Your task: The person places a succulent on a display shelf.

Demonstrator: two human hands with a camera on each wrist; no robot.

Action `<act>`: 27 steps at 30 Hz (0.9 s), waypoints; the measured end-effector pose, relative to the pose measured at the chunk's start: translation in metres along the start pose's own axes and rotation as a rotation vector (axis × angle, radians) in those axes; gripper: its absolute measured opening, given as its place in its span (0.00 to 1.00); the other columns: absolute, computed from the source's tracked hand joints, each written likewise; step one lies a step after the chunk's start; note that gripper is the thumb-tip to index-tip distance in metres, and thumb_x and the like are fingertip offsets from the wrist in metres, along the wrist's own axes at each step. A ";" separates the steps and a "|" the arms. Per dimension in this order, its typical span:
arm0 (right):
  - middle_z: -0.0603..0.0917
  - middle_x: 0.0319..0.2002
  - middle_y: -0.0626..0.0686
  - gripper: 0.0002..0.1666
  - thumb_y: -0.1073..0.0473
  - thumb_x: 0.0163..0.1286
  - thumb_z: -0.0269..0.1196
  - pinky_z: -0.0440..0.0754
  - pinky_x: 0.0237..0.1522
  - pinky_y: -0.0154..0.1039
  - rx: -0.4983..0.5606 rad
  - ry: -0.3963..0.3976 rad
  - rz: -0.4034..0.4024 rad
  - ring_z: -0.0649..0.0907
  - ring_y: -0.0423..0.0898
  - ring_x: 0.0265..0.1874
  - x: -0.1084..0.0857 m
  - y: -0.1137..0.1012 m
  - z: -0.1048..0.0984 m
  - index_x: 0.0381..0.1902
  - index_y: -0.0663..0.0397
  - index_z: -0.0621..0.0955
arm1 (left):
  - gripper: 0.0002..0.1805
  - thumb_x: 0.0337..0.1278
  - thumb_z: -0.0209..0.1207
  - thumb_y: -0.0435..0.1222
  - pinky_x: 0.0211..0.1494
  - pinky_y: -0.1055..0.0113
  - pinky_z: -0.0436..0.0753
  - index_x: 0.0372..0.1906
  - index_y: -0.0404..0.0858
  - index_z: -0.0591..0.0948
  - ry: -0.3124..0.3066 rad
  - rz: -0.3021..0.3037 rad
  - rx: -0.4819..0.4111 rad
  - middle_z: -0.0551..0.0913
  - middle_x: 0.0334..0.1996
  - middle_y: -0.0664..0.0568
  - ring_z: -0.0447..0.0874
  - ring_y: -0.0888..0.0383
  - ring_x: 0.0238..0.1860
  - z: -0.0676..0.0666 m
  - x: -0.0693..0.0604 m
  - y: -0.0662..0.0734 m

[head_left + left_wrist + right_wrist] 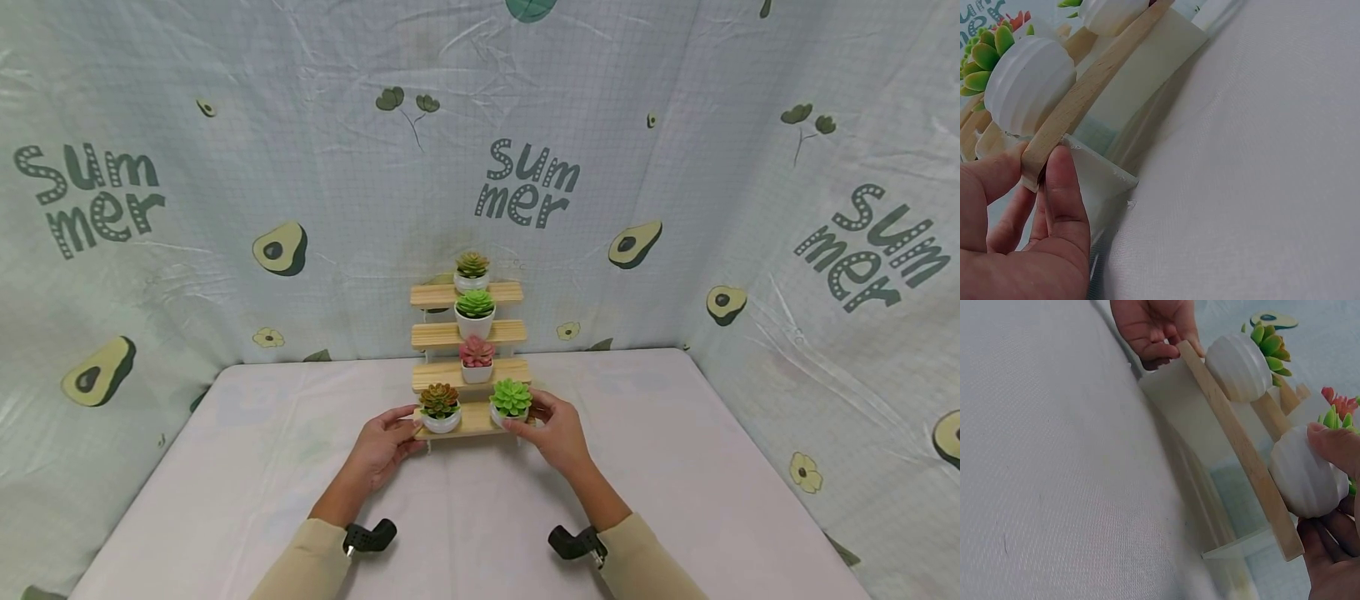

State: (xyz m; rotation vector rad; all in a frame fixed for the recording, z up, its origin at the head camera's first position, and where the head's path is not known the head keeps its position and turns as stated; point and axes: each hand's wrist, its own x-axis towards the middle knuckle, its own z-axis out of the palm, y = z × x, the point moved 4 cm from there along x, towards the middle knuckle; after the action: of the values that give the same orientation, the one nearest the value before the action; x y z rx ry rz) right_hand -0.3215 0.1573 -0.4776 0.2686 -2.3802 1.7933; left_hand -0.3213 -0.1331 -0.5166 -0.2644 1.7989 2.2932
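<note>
A tiered wooden plant stand [476, 422] with pale side supports stands at the table's back. My left hand [382, 442] pinches the left end of its lowest shelf [1079, 94] between thumb and fingers. Just above that grip sits a brownish-green potted succulent [439, 407] in a white ribbed pot. At the same shelf's right end, my right hand [553, 427] holds the white pot of a bright green succulent [512, 402], thumb at the front. Higher up, one per shelf, are a pink succulent [477, 357], a green succulent [475, 310] and a yellowish-green succulent [472, 268].
The stand is on a table with a whitish cover [300, 467]. Behind and at both sides hangs a pale printed sheet [345, 208] with avocados and lettering. Each wrist carries a black camera mount [371, 536].
</note>
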 end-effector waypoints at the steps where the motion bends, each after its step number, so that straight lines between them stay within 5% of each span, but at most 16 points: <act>1: 0.84 0.60 0.59 0.37 0.58 0.55 0.80 0.82 0.64 0.54 -0.001 0.001 0.001 0.84 0.56 0.58 0.000 0.000 0.000 0.63 0.59 0.81 | 0.26 0.73 0.57 0.27 0.44 0.70 0.88 0.71 0.30 0.69 0.000 -0.002 0.001 0.83 0.46 0.49 0.85 0.61 0.41 0.000 0.000 0.000; 21: 0.82 0.63 0.61 0.38 0.58 0.56 0.80 0.78 0.67 0.56 -0.006 0.016 0.001 0.83 0.58 0.61 -0.005 0.000 -0.001 0.64 0.62 0.80 | 0.27 0.73 0.57 0.28 0.43 0.70 0.88 0.72 0.29 0.68 -0.014 -0.018 -0.003 0.85 0.45 0.50 0.86 0.61 0.39 0.001 0.000 -0.002; 27: 0.83 0.62 0.59 0.34 0.56 0.59 0.78 0.81 0.65 0.51 0.003 0.008 -0.014 0.82 0.57 0.61 -0.007 0.001 -0.009 0.62 0.60 0.81 | 0.26 0.73 0.58 0.30 0.44 0.67 0.89 0.73 0.33 0.69 0.040 -0.020 0.016 0.87 0.47 0.45 0.87 0.59 0.39 -0.001 -0.005 -0.006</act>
State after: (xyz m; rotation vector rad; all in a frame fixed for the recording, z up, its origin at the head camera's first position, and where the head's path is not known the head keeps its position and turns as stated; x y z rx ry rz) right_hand -0.3153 0.1667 -0.4778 0.2767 -2.3644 1.7884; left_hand -0.3149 -0.1333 -0.5211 -0.3261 1.8238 2.2749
